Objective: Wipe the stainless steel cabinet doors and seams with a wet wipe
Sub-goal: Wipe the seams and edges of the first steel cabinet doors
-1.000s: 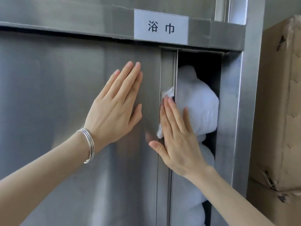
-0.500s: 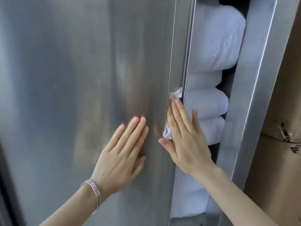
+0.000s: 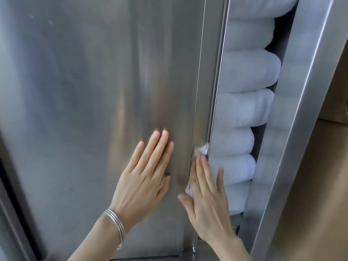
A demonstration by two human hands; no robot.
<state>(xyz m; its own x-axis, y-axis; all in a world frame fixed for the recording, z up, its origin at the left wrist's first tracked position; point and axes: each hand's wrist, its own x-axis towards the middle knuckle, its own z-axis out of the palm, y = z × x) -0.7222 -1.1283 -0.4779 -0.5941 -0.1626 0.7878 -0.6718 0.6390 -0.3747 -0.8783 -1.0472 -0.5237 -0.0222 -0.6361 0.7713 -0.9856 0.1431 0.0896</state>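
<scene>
A brushed stainless steel cabinet door [image 3: 90,102] fills the left and middle of the view. My left hand [image 3: 145,178], with thin silver bangles at the wrist, lies flat on it with straight fingers. My right hand [image 3: 207,196] presses a white wet wipe [image 3: 201,149] with straight fingers against the door's right edge strip [image 3: 209,76], low down. Most of the wipe is hidden under my fingers; its crumpled top and a bit beside my thumb show.
The door stands slightly ajar; in the gap several rolled white towels [image 3: 246,70] are stacked. A steel frame post [image 3: 301,102] runs along their right. A brown cardboard box [image 3: 323,166] stands at the far right. The door's bottom edge lies just below my wrists.
Both hands have slid down the door, from just under the label to its lower part. The right hand has dragged the wipe down the edge strip, and my view has dropped with them.
</scene>
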